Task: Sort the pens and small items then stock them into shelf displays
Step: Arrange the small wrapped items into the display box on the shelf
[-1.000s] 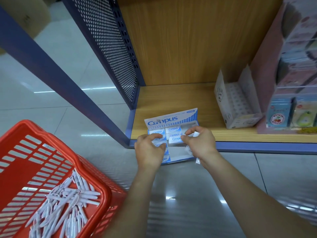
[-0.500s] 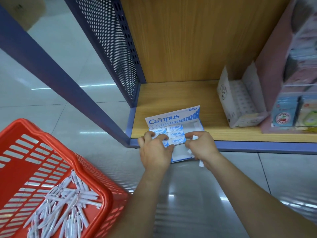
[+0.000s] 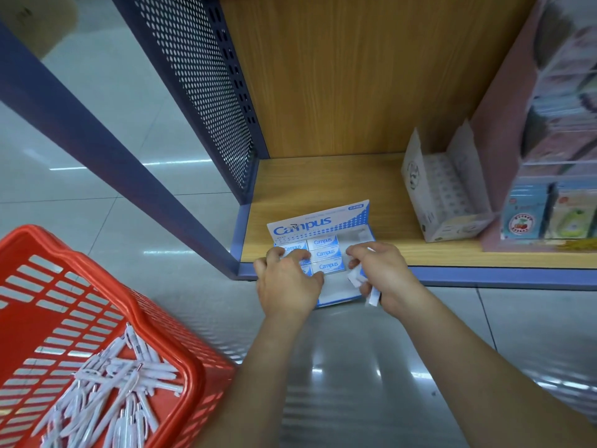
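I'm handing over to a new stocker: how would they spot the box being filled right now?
Look at the wooden shelf beside the perforated blue side panel. At its front edge sits the blue-and-white Campus box, both hands on it. Unlike the pale box further right, its upright flap reads "Campus".

We count 2 bare hands (image 3: 287, 282), at 6 o'clock of 1 blue-and-white Campus display box (image 3: 318, 221). In it we see 4 small Campus packs (image 3: 324, 253) clearly, a 5th partly hidden. At 8 o'clock, 1 red basket (image 3: 97, 286) holds white pens (image 3: 106, 392), too many to count. At 3 o'clock stands 1 white display box (image 3: 445, 195).
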